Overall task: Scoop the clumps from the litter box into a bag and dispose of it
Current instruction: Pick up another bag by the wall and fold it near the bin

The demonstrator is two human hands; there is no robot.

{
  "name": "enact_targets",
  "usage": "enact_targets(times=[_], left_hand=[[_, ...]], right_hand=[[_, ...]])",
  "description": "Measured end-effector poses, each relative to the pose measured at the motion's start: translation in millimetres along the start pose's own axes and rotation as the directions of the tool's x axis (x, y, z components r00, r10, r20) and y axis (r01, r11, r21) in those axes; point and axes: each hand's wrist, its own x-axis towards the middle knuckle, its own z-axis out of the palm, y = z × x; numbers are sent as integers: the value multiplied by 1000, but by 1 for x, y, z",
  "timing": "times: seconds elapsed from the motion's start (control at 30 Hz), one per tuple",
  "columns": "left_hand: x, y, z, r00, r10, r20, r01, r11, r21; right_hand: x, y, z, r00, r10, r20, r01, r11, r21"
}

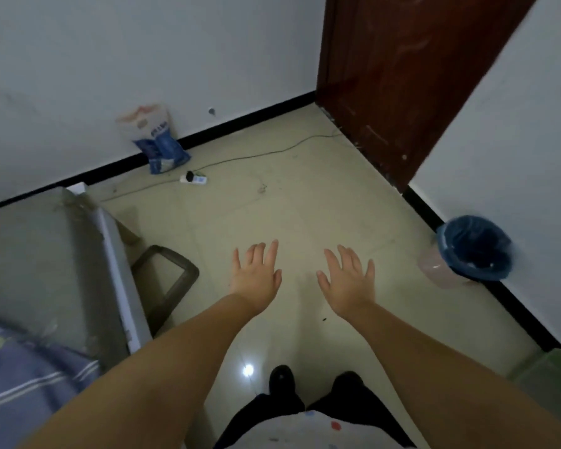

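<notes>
While both arms reach out over the tiled floor point(305, 205), the left hand point(256, 277) and right hand point(347, 280) hang released, fingers spread, holding nothing; a blue-lined bin point(473, 247) stands by the right wall.

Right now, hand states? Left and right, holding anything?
Left hand: open, fingers spread, holding nothing, held out over the floor.
Right hand: open, fingers spread, holding nothing, held out over the floor.
</notes>
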Motion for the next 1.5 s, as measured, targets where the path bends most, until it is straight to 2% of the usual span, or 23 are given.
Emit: enact_targets(times=[0.2, 0.4, 0.67, 0.97, 1.3, 1.5], left_hand=[[56, -45, -13, 997, -75, 26, 77, 995, -67], [168, -87, -35, 983, -181, 30, 183, 980, -78], [304, -113, -96, 957, -291, 25, 290, 936, -198], [386, -225, -115, 848, -514, 129, 530, 823, -204], [519, -402, -167, 823, -556, 119, 567, 788, -242], [598, -467, -187, 821, -541, 180, 570, 785, -240]], right_hand=[[89, -43, -26, 987, -160, 15, 161, 984, -82], [215, -60, -62, 968, -251, -10, 248, 960, -132], [381, -78, -135, 941, -322, 107, 339, 906, -252], [512, -198, -149, 858, -482, 180, 510, 841, -180], [675, -354, -190, 861, -474, 186, 502, 851, -155], [769, -418, -199, 837, -499, 225, 537, 826, -170]])
